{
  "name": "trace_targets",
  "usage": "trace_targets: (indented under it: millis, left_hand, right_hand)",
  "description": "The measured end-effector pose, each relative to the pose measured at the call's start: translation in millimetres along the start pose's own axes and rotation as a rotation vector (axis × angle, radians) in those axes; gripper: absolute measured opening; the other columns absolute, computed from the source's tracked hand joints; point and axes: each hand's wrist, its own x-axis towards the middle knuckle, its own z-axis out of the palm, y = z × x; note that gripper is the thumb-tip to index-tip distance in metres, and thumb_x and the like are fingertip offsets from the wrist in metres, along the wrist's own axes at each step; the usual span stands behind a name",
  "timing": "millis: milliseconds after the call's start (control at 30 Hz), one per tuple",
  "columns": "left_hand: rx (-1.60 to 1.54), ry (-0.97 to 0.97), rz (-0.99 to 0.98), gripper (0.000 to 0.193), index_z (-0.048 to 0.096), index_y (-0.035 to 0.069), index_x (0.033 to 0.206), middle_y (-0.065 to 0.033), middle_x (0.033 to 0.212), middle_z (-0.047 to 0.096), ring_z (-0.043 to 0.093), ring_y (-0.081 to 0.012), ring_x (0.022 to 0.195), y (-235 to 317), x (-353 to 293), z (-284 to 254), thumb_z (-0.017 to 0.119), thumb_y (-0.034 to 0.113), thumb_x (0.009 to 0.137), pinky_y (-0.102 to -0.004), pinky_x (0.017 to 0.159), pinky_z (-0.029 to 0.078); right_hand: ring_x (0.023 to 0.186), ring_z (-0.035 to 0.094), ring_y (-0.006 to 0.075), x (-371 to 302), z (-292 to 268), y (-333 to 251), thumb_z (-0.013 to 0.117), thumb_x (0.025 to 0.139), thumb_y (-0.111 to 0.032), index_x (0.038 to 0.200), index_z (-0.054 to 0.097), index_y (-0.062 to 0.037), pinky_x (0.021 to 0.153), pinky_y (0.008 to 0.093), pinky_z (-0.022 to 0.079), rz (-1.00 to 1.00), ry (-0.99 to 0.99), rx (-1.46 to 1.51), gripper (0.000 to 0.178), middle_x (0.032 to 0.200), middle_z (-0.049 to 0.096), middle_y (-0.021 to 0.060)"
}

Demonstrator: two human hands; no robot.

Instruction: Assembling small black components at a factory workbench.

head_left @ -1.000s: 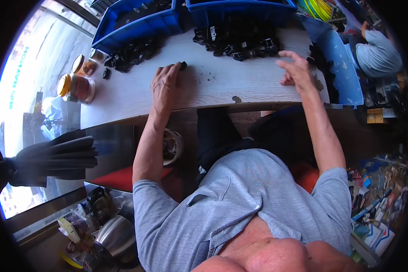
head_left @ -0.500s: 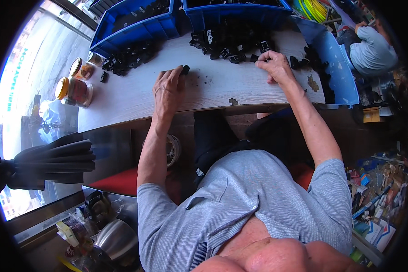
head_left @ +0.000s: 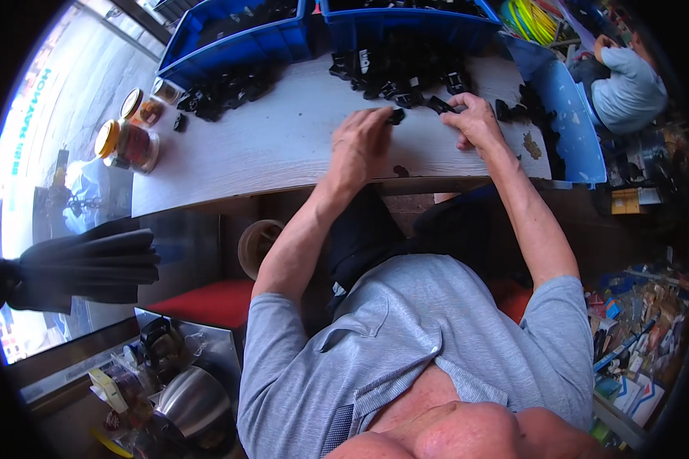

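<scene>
My left hand (head_left: 360,145) is over the middle of the table with its fingers curled, closed on a small black plastic part (head_left: 396,116) that shows at the fingertips. Just to the right, my right hand (head_left: 476,124) pinches a longer black plastic part (head_left: 440,105) between thumb and fingers. A small gap separates the two parts. Right behind them lies a heap of black plastic parts (head_left: 390,73), and a second heap (head_left: 226,93) sits farther left. The exact kind of these parts is too small to make out.
Two blue bins (head_left: 245,50) (head_left: 413,27) stand along the table's far side, holding black parts. At the left edge are several lidded jars (head_left: 134,145). A light blue tray (head_left: 570,122) with black parts is at the right end. Another person (head_left: 628,84) sits beyond it.
My left hand has moved right across the table with its black part, close to my right hand. A longer black part now shows in my right hand's pinch.
</scene>
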Motion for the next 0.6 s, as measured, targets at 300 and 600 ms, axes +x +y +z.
trace_targets:
  millis: [300,600]
  left_hand:
    - [0.065,-0.265,0.15,0.035,0.071,0.009,0.121,-0.0121,0.116,0.071,0.068,-0.0308,0.102,8.4,21.3,35.7,0.066,0.004,0.086,-0.0385,0.089,0.056]
    - [0.101,-0.257,0.212,0.037,0.071,0.009,0.123,-0.0147,0.122,0.07,0.07,-0.0322,0.106,8.8,24.8,43.2,0.068,0.0,0.087,-0.0384,0.089,0.059]
  right_hand:
    - [0.039,0.047,0.0105,-4.6,-2.0,14.6,0.064,0.081,0.002,0.115,0.065,-0.0012,0.037,0.0272,0.041,-0.131,-0.238,0.069,0.034,0.059,0.054,-0.0004]
    - [0.039,0.049,0.0101,-2.4,-1.5,16.8,0.062,0.084,0.001,0.119,0.065,-0.0008,0.038,0.0268,0.041,-0.124,-0.232,0.098,0.035,0.059,0.057,0.0003]
